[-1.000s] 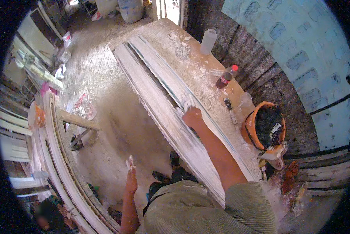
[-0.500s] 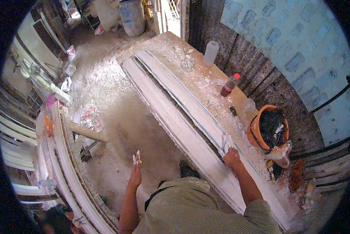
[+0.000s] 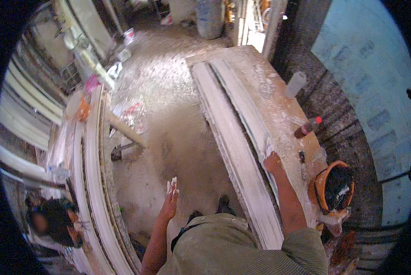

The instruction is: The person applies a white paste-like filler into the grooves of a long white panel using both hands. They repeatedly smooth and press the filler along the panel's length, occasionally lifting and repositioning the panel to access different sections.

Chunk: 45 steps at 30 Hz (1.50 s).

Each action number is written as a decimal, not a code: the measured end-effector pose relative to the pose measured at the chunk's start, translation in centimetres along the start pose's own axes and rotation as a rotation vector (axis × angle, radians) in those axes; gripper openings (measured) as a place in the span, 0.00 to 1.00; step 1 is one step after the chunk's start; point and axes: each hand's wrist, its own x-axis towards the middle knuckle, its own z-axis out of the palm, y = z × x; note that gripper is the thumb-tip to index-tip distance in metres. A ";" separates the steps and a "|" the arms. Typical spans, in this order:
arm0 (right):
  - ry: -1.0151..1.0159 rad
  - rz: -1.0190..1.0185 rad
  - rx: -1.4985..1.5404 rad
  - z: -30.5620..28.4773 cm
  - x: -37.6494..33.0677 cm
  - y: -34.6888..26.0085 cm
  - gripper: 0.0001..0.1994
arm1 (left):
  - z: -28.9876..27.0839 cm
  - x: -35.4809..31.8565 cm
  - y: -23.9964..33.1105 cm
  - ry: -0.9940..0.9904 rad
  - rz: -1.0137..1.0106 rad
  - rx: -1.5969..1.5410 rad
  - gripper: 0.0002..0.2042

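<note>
Two long white plaster mouldings lie side by side on a wooden table [image 3: 255,51], with a dark gap between them. My right hand [image 3: 272,161] is down on the right moulding [image 3: 242,103], partway along it. Its fingers are closed and coated white; what they hold, if anything, I cannot make out. To its left runs the wider, ridged left moulding [image 3: 235,146]. My left hand [image 3: 170,201] hangs over the floor, away from the table, with whitened fingers stretched out and nothing in it.
Along the table's right side stand a pale plastic bottle [image 3: 296,85], a red-capped drink bottle [image 3: 308,128] and an orange bucket [image 3: 321,188] with dark contents. More mouldings [image 3: 94,160] lie on a bench at left, beside another person [image 3: 54,222]. A blue barrel [image 3: 210,18] stands at the back.
The view has turned left, so table and mouldings appear shifted right and steeper. My right hand has stayed low on the right moulding. My left hand remains outstretched. More of the other person shows.
</note>
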 end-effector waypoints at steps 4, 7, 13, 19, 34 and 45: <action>-0.170 -0.309 -0.135 -3.3 6.0 -0.2 0.19 | -0.2 -2.4 -0.3 0.031 -0.177 0.015 0.29; -0.254 -0.347 -0.070 -6.7 9.8 -1.3 0.17 | -0.4 -4.2 -2.2 0.021 -0.476 0.047 0.29; 0.084 -0.163 0.164 -8.0 10.7 -6.1 0.13 | 1.3 -7.1 -9.6 0.160 -0.211 0.233 0.29; 0.034 -0.487 0.170 -8.1 12.3 -12.6 0.16 | 1.5 -6.7 -6.5 0.032 -0.461 0.278 0.31; 0.004 -0.592 -0.019 -6.7 21.0 -14.3 0.12 | 3.7 -7.8 -6.2 0.079 -0.683 -0.052 0.31; 0.183 -0.470 0.065 -3.9 0.3 -12.5 0.17 | 2.0 -4.9 -4.0 -0.038 -0.699 -0.080 0.32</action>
